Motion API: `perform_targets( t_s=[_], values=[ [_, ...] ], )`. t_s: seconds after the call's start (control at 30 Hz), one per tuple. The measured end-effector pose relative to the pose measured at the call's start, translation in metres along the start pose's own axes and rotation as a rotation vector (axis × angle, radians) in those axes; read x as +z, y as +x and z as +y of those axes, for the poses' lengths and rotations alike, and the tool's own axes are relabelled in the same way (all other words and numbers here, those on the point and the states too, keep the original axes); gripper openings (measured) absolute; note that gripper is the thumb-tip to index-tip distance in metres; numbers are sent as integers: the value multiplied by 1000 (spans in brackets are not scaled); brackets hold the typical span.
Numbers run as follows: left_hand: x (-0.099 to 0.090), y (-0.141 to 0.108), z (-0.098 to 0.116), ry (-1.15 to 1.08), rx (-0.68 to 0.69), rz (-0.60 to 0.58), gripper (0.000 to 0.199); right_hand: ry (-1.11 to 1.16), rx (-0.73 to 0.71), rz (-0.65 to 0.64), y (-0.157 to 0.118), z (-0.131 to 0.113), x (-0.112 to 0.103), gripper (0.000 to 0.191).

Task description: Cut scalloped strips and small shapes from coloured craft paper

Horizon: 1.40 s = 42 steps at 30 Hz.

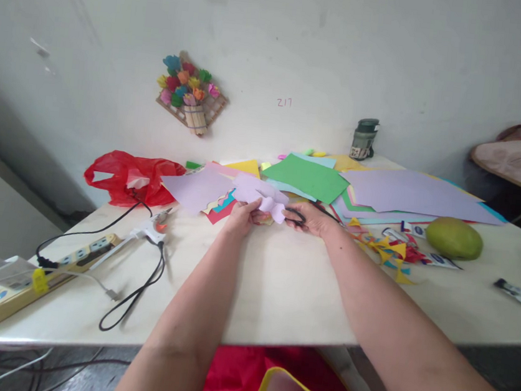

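Lilac paper (248, 188) is clamped by the left fingers (254, 205), apparently for steadiness beside black-handled scissors (302, 218) clamped by the right fingers (297, 206).

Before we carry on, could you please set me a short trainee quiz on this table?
1. True or false: the left hand holds lilac paper.
2. Which lies beside the power strip: (a) the fruit, (b) the glue gun or (c) the cup?
3. Fill in the blank: the right hand holds the ____.

Key: 1 true; 2 b; 3 scissors.
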State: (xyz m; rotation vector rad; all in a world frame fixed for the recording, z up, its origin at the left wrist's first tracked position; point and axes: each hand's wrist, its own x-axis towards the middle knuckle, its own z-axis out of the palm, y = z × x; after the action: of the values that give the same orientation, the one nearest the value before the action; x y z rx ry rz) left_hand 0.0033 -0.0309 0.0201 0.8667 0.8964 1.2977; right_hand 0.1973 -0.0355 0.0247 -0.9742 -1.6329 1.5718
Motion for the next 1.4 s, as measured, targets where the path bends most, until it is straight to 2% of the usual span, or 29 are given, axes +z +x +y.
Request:
perform_targets(
  t_s=[0.37,0.53,0.73,0.93,1.1,1.4],
  values=[
    [3,-4,2,-36,14,11,4,7,2,10,0,-1,1,29],
    [-1,1,-2,-24,42,-4,12,20,18,8,2,0,0,29],
    [-6,7,-6,-28,95,39,22,9,2,-15,2,1,-1,27],
    [-6,7,-5,3,85,-17,18,-14,-26,-20,7,10,-5,24],
    [-4,3,-3,99,32,-90,23,-41,-72,-30,12,20,-9,26],
    [-4,2,-4,118,42,-125,26,-30,-78,-1,14,20,-7,31]
  ],
)
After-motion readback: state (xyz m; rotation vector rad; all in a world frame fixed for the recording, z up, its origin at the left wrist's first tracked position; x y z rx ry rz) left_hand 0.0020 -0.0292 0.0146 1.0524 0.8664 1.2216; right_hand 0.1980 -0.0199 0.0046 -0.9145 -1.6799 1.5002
